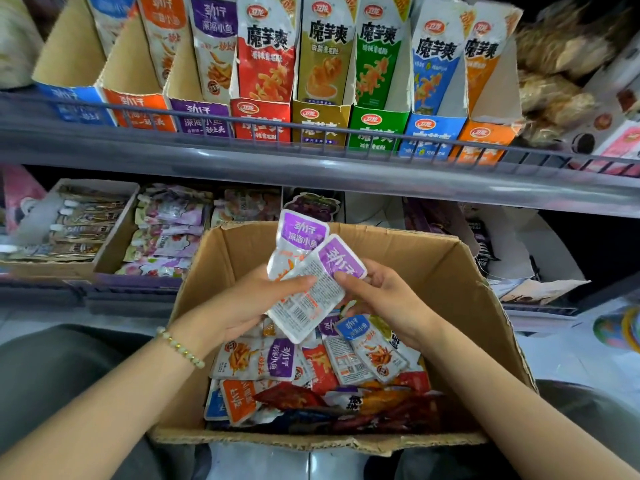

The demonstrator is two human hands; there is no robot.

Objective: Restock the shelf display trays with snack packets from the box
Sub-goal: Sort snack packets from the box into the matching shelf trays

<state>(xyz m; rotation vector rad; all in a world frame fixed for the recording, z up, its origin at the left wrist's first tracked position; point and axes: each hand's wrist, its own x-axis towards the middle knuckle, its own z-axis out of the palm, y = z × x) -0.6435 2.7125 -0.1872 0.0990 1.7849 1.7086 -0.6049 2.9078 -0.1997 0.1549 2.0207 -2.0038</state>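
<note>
Squaring the stack comes first, I judge. On the shelf [311, 161] above the open box [450, 271] of mixed snacks, the purple tray [201, 123] has room in front. Over the box the left hand [242, 306] and right hand [384, 299] pinch two purple packets [311, 271], skewed and facing opposite ways; align them face-forward before lifting.

We read 劲仔 and 深海小鱼 on the rear purple packet [303, 237] above the box [450, 271]. The front purple packet [341, 259] shows 劲仔 and a barcode — its fine print is illegible. The purple tray [201, 123] on the upper shelf [311, 161] repeats 劲仔 深海小鱼. We note 卫龙 and 魔芋爽 on five upright packets — red packet [266, 43], yellow packet [325, 39], green packet [379, 39], blue packet [436, 46], orange packet [481, 50].
</note>
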